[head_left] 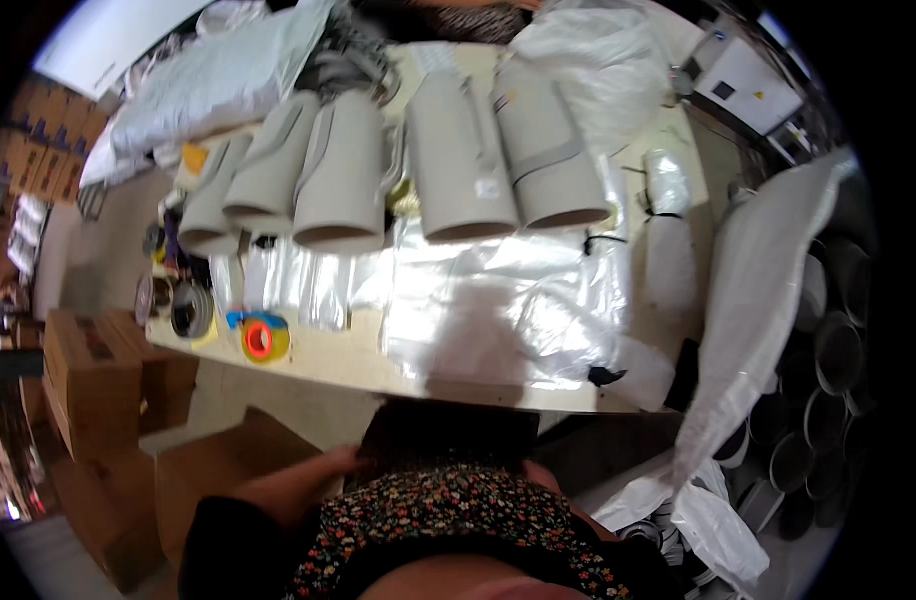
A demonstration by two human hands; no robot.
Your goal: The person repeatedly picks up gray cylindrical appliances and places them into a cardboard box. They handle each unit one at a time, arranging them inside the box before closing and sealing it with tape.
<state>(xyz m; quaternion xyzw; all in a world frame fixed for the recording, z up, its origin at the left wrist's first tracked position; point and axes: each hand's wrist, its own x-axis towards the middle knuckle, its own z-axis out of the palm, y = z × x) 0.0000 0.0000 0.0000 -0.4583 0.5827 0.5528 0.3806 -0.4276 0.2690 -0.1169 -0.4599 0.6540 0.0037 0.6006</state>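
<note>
My left hand (340,463) is low beside the dark shape in front of my body, just below the table's near edge. My right hand (540,474) shows only as a sliver on the other side of my flowered top. The fingers of both hands are hidden, so what they hold or touch cannot be made out. Beyond them, flat clear plastic bags (448,335) lie on the cream table (353,372). Several beige cylinders, including a wide tube (458,160) and another with a curved strap-like band (548,150), lie behind the bags with open ends toward me.
A tape roll with an orange core (262,341) sits near the table's front left. Rolled clear plastic (668,240) lies at the right. Cardboard boxes (93,375) stand on the left floor. Grey tubes (838,352) are stacked at the right beside a white sheet (768,290).
</note>
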